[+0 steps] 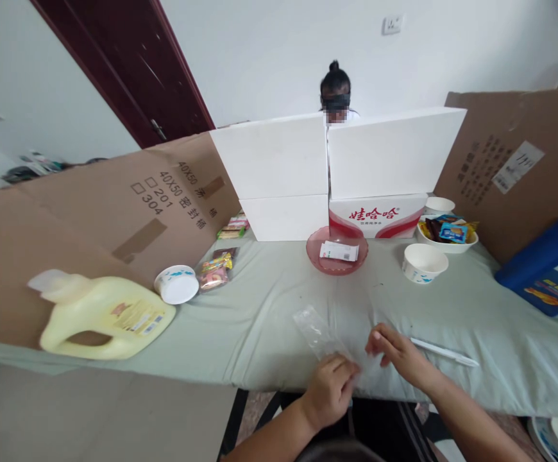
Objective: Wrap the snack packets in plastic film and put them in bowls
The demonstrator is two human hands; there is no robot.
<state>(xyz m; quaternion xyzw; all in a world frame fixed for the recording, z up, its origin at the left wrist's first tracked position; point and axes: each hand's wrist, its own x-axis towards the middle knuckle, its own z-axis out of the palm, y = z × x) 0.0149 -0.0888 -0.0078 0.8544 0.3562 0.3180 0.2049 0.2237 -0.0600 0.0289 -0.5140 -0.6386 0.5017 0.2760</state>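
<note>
My left hand (331, 388) is closed on the lower end of a clear plastic bag (315, 327). The bag is long and crinkled, and its far end lies on the green cloth. To the right, my right hand (399, 353) hovers with loosely bent fingers, the tips apart and no object visible in them. Beside that hand a slim white stick-like item (445, 351) rests on the cloth; its kind is unclear. Ahead of both hands stands a pinkish transparent bowl (313, 260) with white printed packets (339, 251) in it.
A yellow jug (110, 317) lies on the left by a white paper bowl (177, 284) and snack packs (216, 271). Right are another paper bowl (424, 263), a snack dish (447, 240) and a blue jug (548, 266). White boxes (279, 160) stand behind; a person (335, 83) is beyond.
</note>
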